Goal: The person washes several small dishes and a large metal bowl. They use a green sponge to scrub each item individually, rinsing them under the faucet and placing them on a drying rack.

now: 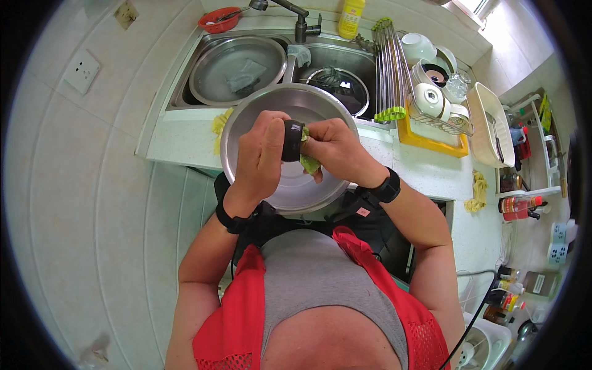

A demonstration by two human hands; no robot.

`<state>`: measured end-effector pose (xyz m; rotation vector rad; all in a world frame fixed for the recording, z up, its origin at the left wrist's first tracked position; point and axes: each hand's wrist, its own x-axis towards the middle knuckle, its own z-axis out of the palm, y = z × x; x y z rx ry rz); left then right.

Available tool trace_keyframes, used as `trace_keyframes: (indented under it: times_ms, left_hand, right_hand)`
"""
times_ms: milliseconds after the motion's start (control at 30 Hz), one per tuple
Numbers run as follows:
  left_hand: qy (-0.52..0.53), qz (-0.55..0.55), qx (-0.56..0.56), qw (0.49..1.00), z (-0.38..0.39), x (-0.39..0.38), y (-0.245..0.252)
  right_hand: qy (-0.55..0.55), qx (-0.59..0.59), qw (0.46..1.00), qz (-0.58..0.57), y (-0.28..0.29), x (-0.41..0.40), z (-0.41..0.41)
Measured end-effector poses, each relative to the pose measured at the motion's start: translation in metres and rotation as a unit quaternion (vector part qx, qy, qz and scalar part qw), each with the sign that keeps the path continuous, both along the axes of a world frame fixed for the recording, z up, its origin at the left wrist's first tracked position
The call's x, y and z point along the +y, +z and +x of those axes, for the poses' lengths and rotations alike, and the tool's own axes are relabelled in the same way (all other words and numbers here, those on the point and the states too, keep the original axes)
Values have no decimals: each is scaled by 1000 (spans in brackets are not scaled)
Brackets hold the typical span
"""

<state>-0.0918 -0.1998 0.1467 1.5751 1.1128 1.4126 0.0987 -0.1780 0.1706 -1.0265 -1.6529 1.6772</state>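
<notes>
My left hand (260,155) grips a small black round item (292,141), perhaps a lid or cup, held on its side. Pressed against its right end is a green cloth or scouring pad (309,162), pinched in the fingers of my right hand (340,150). Which part of the item the pad touches is hidden behind my fingers. Both hands are above a large stainless steel basin (286,196), which seems to hold shallow clear water. The basin's far rim overlaps the front of the sink.
A second metal basin (208,90) with cloudy water sits in the left sink bowl. The right bowl holds a glass pot lid (344,97). Right of the sink stand a roll-up rack (388,69), a wire rack (441,120) of bowls and a cream tub (506,152). A faucet (300,32) rises behind.
</notes>
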Motion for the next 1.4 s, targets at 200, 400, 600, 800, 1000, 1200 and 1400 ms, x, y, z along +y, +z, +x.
trace_keyframes:
  times_ms: [200, 400, 600, 800, 1000, 1200, 1400]
  left_hand:
    - [-79, 0, 100, 992, -17, 19, -1]
    - [-83, -186, -3, 979, -3, 15, 11]
    - [-91, 6, 56, 994, -16, 25, -1]
    - [-93, -227, 56, 968, -14, 19, 19]
    - [-66, -78, -3, 995, -13, 17, 15]
    - [-69, 58, 180, 980, -16, 25, 3]
    - [-77, -115, -41, 989, -5, 5, 19]
  right_hand:
    - [-113, -236, 761, 593, -25, 7, 2]
    - [-117, -136, 936, 304, -21, 7, 2]
    - [-98, -208, 883, 409, -23, 4, -3]
    - [-124, -247, 814, 512, -24, 9, -2]
    - [-38, 38, 997, -58, -2, 0, -2]
    - [-135, -234, 766, 583, -19, 8, 4]
    - [-160, -142, 912, 349, -20, 3, 8]
